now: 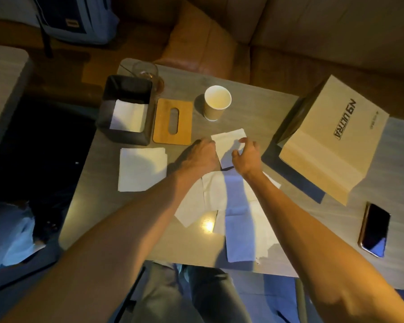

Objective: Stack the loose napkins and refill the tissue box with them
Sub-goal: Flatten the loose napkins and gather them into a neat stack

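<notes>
On table [254, 108], right edge: carton [331, 141]. Along near edge: loose napkins [238, 206]. At far left corner: open tissue box [124, 137] holding a few, stack [141, 169] just before it, lid [173, 122] beside it. Mid-table: one napkin [229, 141], left hand [202, 155] on its left edge, fingers hidden, grip unclear; right hand [246, 155] over it, fingers [243, 140] spread, loosely curled.

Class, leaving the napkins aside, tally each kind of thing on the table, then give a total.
Tissue box: 1
Wooden lid: 1
Paper cup: 1
Drinking glass: 1
Cardboard box: 1
Phone: 1
Total: 6
</notes>
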Demonstrator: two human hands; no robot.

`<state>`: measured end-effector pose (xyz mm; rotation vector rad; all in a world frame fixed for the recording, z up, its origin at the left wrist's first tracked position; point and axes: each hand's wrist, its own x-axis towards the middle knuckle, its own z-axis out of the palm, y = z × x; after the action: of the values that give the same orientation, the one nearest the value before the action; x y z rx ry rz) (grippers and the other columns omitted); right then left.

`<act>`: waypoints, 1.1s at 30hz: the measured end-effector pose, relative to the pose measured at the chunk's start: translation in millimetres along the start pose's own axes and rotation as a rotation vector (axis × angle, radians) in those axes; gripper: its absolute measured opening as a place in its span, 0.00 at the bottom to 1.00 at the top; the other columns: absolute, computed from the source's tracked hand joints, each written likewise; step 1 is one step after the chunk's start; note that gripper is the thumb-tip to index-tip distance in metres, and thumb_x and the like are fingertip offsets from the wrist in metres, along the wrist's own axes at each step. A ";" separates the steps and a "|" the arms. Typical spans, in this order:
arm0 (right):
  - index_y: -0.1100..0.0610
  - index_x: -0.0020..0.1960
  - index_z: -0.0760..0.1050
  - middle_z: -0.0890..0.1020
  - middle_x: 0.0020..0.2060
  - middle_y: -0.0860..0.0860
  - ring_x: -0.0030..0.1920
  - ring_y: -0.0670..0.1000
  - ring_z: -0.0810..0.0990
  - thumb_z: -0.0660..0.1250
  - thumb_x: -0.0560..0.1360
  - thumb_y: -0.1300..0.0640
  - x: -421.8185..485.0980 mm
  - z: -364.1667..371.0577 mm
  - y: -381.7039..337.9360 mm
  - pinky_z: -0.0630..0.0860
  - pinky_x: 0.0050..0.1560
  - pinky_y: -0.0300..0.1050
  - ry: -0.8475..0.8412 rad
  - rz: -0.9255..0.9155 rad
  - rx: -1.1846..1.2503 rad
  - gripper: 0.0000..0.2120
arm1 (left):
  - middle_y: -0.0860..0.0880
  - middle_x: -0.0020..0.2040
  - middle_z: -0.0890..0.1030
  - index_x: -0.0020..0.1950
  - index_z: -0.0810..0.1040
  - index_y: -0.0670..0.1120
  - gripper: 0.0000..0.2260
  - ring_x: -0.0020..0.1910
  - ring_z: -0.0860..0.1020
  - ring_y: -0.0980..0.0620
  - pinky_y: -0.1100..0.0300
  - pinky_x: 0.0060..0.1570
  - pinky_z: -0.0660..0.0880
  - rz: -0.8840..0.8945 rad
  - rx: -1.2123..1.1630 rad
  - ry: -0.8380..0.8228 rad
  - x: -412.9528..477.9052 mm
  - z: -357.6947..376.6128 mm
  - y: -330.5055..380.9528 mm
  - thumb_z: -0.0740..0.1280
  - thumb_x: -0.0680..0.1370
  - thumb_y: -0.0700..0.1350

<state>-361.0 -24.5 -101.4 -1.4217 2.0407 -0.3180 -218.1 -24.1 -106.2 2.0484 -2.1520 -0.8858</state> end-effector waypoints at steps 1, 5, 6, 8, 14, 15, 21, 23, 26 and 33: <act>0.57 0.70 0.67 0.67 0.71 0.57 0.64 0.60 0.76 0.66 0.79 0.57 3.3 -0.8 3.5 0.74 0.66 0.51 0.007 0.014 -0.011 0.21 | 0.43 0.61 0.77 0.64 0.76 0.44 0.17 0.58 0.77 0.41 0.52 0.48 0.75 -0.042 -0.050 0.023 3.2 3.1 4.1 0.67 0.77 0.47; 0.58 0.72 0.65 0.67 0.71 0.58 0.66 0.60 0.74 0.64 0.80 0.56 15.5 -4.9 13.1 0.73 0.67 0.51 0.007 0.053 -0.019 0.22 | 0.42 0.58 0.80 0.61 0.78 0.42 0.14 0.57 0.79 0.41 0.56 0.43 0.70 -0.184 -0.146 0.083 12.0 8.1 16.2 0.68 0.79 0.49; 0.58 0.71 0.65 0.68 0.70 0.58 0.65 0.60 0.74 0.64 0.80 0.56 18.6 -6.0 13.9 0.73 0.66 0.51 0.009 0.048 -0.036 0.21 | 0.42 0.58 0.81 0.61 0.78 0.43 0.13 0.57 0.79 0.41 0.56 0.42 0.69 -0.203 -0.142 0.085 13.8 8.1 18.4 0.68 0.79 0.48; 0.59 0.70 0.66 0.72 0.67 0.59 0.64 0.60 0.76 0.62 0.81 0.55 26.0 -7.2 16.0 0.74 0.64 0.50 0.004 0.034 -0.083 0.19 | 0.43 0.58 0.82 0.61 0.79 0.44 0.13 0.56 0.80 0.42 0.56 0.41 0.69 -0.247 -0.152 0.099 16.0 8.9 23.4 0.68 0.79 0.48; 0.58 0.66 0.73 0.79 0.60 0.55 0.59 0.56 0.79 0.69 0.77 0.57 38.6 -11.5 5.8 0.76 0.60 0.48 -0.047 0.144 0.092 0.18 | 0.45 0.51 0.84 0.56 0.85 0.46 0.13 0.51 0.81 0.43 0.57 0.39 0.71 -0.377 -0.375 0.095 23.7 19.0 31.7 0.69 0.77 0.51; 0.58 0.65 0.73 0.79 0.59 0.55 0.59 0.56 0.79 0.69 0.77 0.57 37.8 -12.8 2.8 0.76 0.60 0.49 -0.047 0.150 0.139 0.18 | 0.46 0.50 0.84 0.54 0.85 0.46 0.12 0.49 0.81 0.44 0.58 0.39 0.71 -0.380 -0.399 0.115 23.3 18.6 32.7 0.69 0.77 0.51; 0.53 0.66 0.68 0.77 0.60 0.52 0.57 0.54 0.77 0.72 0.75 0.61 28.5 -27.4 -15.8 0.79 0.59 0.52 -0.087 0.038 0.375 0.22 | 0.50 0.57 0.77 0.59 0.73 0.51 0.16 0.53 0.76 0.49 0.55 0.48 0.77 -0.431 -0.858 0.211 19.3 -0.7 24.1 0.74 0.75 0.49; 0.51 0.67 0.66 0.74 0.58 0.50 0.57 0.52 0.75 0.72 0.74 0.63 20.1 -28.7 -22.9 0.79 0.57 0.51 -0.149 -0.018 0.456 0.26 | 0.47 0.60 0.77 0.62 0.72 0.50 0.17 0.56 0.77 0.48 0.57 0.47 0.79 -0.392 -0.989 0.234 13.0 -10.9 10.2 0.73 0.76 0.44; 0.54 0.63 0.70 0.73 0.59 0.49 0.59 0.53 0.75 0.70 0.75 0.64 5.6 -23.3 -35.6 0.81 0.53 0.46 -0.251 -0.157 0.432 0.19 | 0.45 0.59 0.78 0.60 0.76 0.47 0.10 0.53 0.79 0.48 0.65 0.36 0.77 -0.334 -1.078 0.223 -8.5 -29.7 -15.6 0.67 0.80 0.38; 0.54 0.60 0.77 0.79 0.55 0.52 0.53 0.54 0.80 0.68 0.76 0.67 -28.2 19.7 -61.1 0.80 0.55 0.50 -0.456 -0.369 0.244 0.15 | 0.42 0.64 0.78 0.64 0.79 0.40 0.13 0.60 0.78 0.45 0.62 0.53 0.78 -0.165 -0.748 0.296 -77.0 -44.1 -99.4 0.67 0.80 0.36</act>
<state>-296.3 -19.8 -74.9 -1.5439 1.3287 -0.3442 -100.5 34.7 -84.7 1.8121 -1.2422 -1.0977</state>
